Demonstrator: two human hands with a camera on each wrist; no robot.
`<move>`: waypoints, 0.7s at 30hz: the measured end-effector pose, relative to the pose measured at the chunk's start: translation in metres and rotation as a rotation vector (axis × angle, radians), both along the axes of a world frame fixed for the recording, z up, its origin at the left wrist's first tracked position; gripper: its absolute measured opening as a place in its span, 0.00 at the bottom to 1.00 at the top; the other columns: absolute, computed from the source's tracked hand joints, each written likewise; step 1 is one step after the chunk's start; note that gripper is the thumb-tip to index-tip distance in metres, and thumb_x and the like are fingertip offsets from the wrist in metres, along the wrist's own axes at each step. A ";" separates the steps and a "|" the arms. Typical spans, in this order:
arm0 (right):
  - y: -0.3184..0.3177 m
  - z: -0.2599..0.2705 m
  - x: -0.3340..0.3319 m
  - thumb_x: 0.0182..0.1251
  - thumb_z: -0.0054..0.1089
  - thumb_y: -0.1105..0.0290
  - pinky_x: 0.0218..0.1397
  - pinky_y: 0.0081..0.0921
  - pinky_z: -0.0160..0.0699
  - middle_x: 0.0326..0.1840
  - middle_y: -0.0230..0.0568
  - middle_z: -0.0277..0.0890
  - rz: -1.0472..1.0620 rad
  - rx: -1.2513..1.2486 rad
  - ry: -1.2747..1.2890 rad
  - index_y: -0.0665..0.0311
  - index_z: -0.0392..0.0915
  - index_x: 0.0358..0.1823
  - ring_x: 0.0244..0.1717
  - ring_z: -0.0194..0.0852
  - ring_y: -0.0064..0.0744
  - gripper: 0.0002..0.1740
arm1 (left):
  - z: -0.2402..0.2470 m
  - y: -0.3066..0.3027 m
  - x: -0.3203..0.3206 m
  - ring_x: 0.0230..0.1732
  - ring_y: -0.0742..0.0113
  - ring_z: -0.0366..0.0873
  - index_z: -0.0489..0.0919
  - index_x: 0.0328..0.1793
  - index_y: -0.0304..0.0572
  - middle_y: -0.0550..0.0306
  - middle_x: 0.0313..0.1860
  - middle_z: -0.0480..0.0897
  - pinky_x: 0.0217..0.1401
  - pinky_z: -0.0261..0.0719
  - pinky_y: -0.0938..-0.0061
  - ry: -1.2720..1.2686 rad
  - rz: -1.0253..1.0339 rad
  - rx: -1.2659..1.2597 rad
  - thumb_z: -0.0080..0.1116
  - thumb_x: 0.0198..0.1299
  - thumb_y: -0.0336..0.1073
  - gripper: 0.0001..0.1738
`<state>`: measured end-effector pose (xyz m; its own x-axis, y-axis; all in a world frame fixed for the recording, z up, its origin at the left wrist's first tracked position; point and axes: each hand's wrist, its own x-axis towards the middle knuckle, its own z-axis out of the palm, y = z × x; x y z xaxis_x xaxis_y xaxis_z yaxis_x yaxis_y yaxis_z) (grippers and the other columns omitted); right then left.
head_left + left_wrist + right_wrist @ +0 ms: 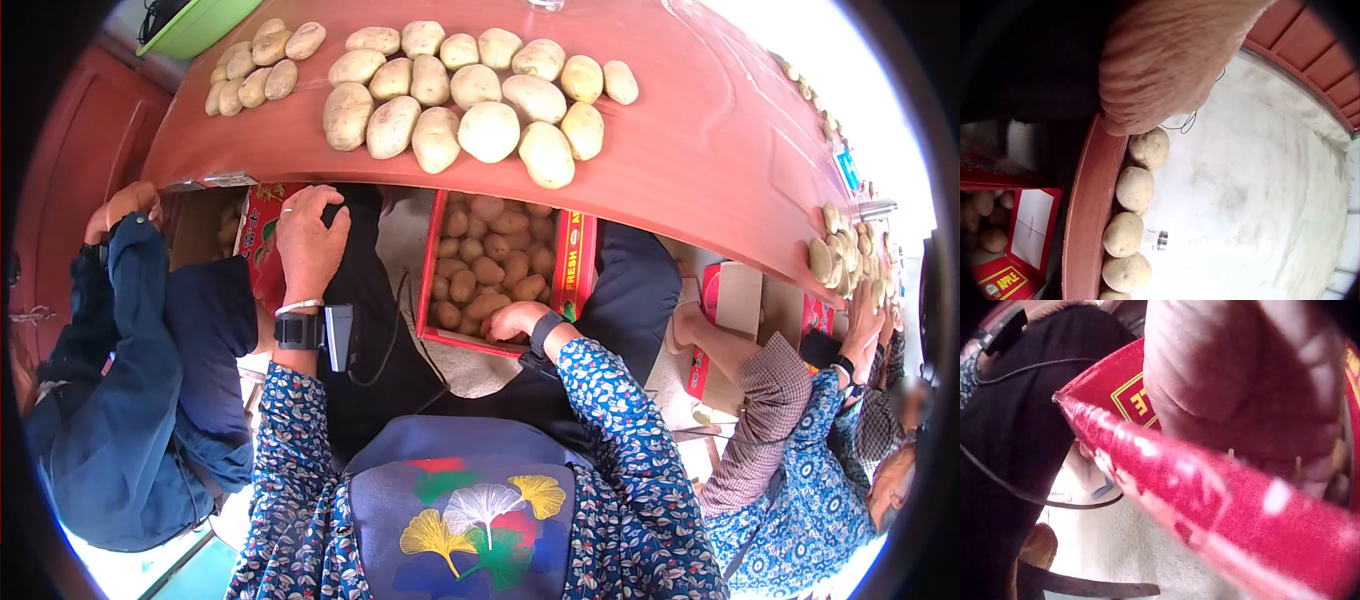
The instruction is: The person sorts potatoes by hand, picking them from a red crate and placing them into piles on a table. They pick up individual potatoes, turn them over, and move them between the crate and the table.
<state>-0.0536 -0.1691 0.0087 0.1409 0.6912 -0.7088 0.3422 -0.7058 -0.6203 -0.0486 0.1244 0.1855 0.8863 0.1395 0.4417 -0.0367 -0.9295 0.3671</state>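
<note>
My right hand [516,319] reaches over the near rim of a red cardboard box [432,300] of potatoes [489,270], down at its near right corner. In the right wrist view the box's shiny red edge [1210,487] crosses in front of the hand [1241,375] and hides the fingers; I cannot tell whether they hold a potato. My left hand [310,245] rests on the dark-trousered left leg just below the table's edge, fingers relaxed, holding nothing. In the left wrist view the back of that hand [1160,75] hangs over the table edge [1088,212].
Rows of potatoes [475,88] lie on the red table [690,130], with a smaller group [255,75] at the left. A green basin [200,25] stands at the far left. People sit on both sides; a cable [395,330] hangs near my left leg.
</note>
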 end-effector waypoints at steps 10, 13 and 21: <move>0.006 0.155 0.040 0.59 0.59 0.69 0.45 0.25 0.75 0.41 0.42 0.80 -0.425 0.632 -0.030 0.65 0.77 0.47 0.41 0.77 0.30 0.14 | 0.003 -0.001 0.000 0.50 0.53 0.74 0.78 0.36 0.42 0.56 0.40 0.81 0.54 0.71 0.63 0.007 -0.005 -0.019 0.62 0.46 0.30 0.09; -0.016 0.235 0.065 0.62 0.59 0.73 0.46 0.20 0.73 0.39 0.30 0.79 -0.753 0.882 -0.115 0.62 0.77 0.46 0.41 0.74 0.18 0.11 | 0.006 -0.001 -0.003 0.53 0.54 0.74 0.79 0.39 0.43 0.55 0.45 0.81 0.58 0.70 0.65 0.090 0.020 -0.006 0.61 0.50 0.31 0.09; -0.087 0.239 0.229 0.65 0.50 0.55 0.62 0.34 0.64 0.53 0.43 0.75 -0.887 0.648 -1.315 0.63 0.75 0.51 0.58 0.70 0.41 0.21 | 0.007 -0.001 -0.003 0.53 0.55 0.74 0.79 0.39 0.42 0.55 0.46 0.81 0.58 0.70 0.65 0.092 0.029 -0.013 0.61 0.50 0.32 0.09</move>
